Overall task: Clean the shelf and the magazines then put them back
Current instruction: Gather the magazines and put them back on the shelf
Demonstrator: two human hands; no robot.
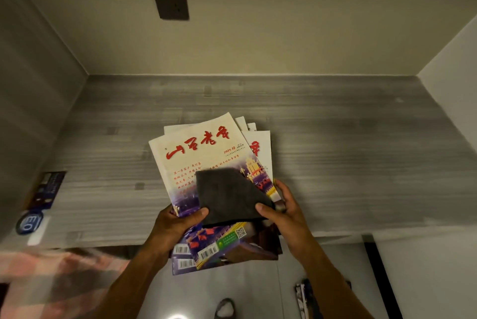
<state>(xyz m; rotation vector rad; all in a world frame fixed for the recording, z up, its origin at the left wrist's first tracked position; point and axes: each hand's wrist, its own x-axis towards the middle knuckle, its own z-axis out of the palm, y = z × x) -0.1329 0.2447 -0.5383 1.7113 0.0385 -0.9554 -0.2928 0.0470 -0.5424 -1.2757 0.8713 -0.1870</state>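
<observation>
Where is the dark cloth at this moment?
In the head view, the dark cloth lies low at centre on the top magazine, pinched between the left hand and right hand.

Left hand [178, 223] and right hand [281, 212] both gripping.

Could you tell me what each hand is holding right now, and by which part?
The left hand grips the magazines at their near left edge; the right hand pinches the cloth's near right corner against them.
</observation>
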